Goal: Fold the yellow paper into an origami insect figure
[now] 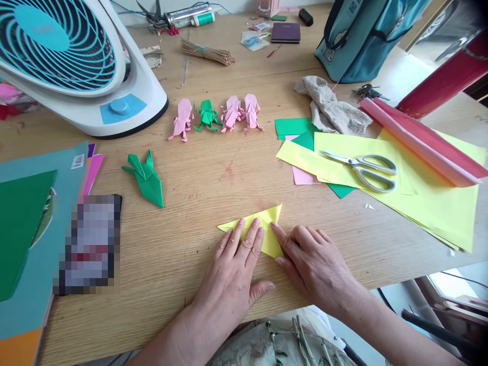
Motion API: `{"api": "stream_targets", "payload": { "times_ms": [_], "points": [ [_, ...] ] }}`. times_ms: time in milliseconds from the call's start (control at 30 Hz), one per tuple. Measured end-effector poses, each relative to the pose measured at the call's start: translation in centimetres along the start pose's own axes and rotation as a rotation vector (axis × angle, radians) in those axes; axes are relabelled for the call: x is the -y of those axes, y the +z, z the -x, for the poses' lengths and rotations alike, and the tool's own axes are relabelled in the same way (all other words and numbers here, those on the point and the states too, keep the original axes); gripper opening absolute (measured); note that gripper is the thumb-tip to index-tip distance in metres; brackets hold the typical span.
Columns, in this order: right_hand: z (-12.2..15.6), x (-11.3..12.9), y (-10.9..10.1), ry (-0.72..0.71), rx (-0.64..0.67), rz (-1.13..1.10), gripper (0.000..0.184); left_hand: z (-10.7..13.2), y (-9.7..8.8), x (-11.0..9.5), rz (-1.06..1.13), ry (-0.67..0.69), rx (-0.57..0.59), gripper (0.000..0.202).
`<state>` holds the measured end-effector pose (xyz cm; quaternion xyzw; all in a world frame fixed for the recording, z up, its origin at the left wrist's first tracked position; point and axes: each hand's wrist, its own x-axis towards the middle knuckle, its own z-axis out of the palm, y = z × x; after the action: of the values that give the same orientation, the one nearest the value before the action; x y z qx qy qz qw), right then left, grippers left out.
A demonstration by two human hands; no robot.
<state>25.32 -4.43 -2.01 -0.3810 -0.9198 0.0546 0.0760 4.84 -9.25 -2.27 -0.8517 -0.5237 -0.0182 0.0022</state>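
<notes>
So, our left hand (pixel 233 279) lies flat, fingers slightly spread, thumb out sideways, pressing rather than gripping a folded piece of thin yellow paper (pixel 272 244). Our right hand (pixel 318 262) points its index finger onto the paper's right side, other fingers curled; we can't tell if its thumb pinches anything. The paper's flat on the light-brown wooden table (pixel 206 188), partly under our left fingers. Farther left there's a green folded-paper figure (pixel 149 182).

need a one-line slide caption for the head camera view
Left hand and right hand on folded yellow paper, pink and green paper figures beyond.
</notes>
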Motion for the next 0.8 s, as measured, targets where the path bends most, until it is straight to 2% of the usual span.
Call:
{"api": "stream_targets", "payload": {
  "times_ms": [500,800],
  "points": [
    [-0.4,0.1,0.1,0.01,0.014,0.058,0.054,-0.3,-0.4,-0.1,-0.003,-0.02,0.045,0.082],
    [-0.5,-1.0,-0.1,-0.057,0.001,0.067,0.051,-0.5,-0.1,-0.9,0.007,0.048,0.02,0.096]
  ]
}}
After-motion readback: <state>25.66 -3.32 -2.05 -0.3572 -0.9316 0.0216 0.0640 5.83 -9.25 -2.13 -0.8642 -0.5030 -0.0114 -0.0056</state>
